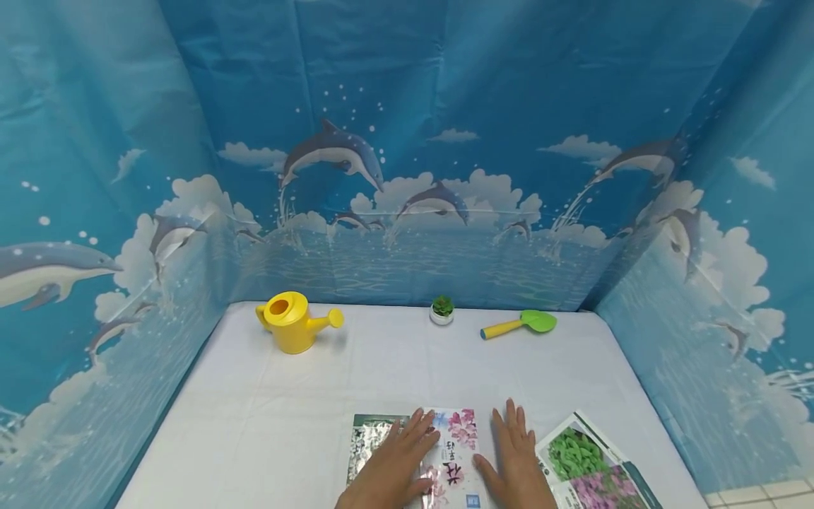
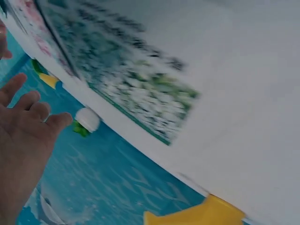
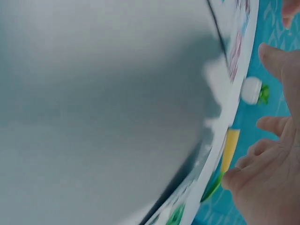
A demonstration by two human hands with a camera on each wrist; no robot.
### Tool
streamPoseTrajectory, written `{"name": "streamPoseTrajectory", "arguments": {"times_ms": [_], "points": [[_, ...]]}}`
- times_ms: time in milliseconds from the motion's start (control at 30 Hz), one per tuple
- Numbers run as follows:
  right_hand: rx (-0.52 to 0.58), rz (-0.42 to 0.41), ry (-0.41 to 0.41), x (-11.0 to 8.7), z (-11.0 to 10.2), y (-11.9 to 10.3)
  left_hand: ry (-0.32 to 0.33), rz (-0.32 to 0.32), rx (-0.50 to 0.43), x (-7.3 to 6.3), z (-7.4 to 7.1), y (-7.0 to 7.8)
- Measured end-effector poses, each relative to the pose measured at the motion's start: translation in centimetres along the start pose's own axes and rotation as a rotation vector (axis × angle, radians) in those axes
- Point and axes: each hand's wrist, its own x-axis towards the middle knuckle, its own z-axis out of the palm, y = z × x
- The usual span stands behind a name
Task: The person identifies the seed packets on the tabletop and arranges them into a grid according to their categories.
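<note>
Three flat printed packets lie near the front of the white table. My left hand (image 1: 396,463), fingers spread, is over the gap between the white-flower packet (image 1: 367,440) and the pink-flower packet (image 1: 459,458), overlapping both. On the other side of the pink-flower packet is my right hand (image 1: 518,463), its fingers extended and thumb near that packet's right edge. Farther right, a packet with green leaves and pink flowers (image 1: 581,452) sits at an angle beside the right hand. In the wrist views, neither the left hand (image 2: 23,136) nor the right hand (image 3: 272,173) holds anything.
A yellow watering can (image 1: 294,331) stands at the back left of the table (image 1: 254,410). A small potted plant (image 1: 441,311) is at the back middle, with a green-and-yellow toy trowel (image 1: 509,326) to its right. Blue dolphin-print curtains (image 1: 407,268) enclose the back and sides.
</note>
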Motion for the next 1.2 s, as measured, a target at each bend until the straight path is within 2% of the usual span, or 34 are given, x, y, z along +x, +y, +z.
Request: {"name": "streamPoseTrajectory", "arguments": {"times_ms": [100,167,300,467,533,600,733,867,1033,1200], "points": [[-0.018,0.0,0.069,-0.5,-0.5,1.4,0.038,0.094,0.045,1.3,-0.3,1.1],[-0.021,0.019,0.082,-0.8,-0.9,2.2,0.046,0.143,0.039,2.1,-0.5,2.0],[-0.027,0.103,0.036,-1.3,-2.0,3.7,0.034,0.22,0.054,4.1,-0.3,3.5],[-0.038,0.221,-0.077,-2.0,-3.7,5.5,-0.035,0.3,0.065,6.4,0.6,6.0],[-0.042,0.254,-0.103,-2.3,-4.0,6.2,-0.087,0.316,0.041,7.0,0.8,6.8],[-0.047,0.278,-0.097,-2.5,-4.1,6.9,-0.133,0.323,0.019,7.6,1.0,7.4],[-0.037,0.386,-0.122,-2.7,-4.9,8.0,-0.197,0.329,-0.006,8.9,1.6,8.2],[-0.046,0.512,-0.164,-2.7,-5.8,9.0,-0.236,0.344,0.035,10.2,2.3,9.1],[-0.129,0.577,-0.126,-3.1,-6.0,10.3,-0.268,0.385,0.057,11.4,3.0,10.0],[-0.166,0.597,-0.067,-3.9,-5.1,10.9,-0.296,0.379,0.059,11.7,3.9,10.3]]}}
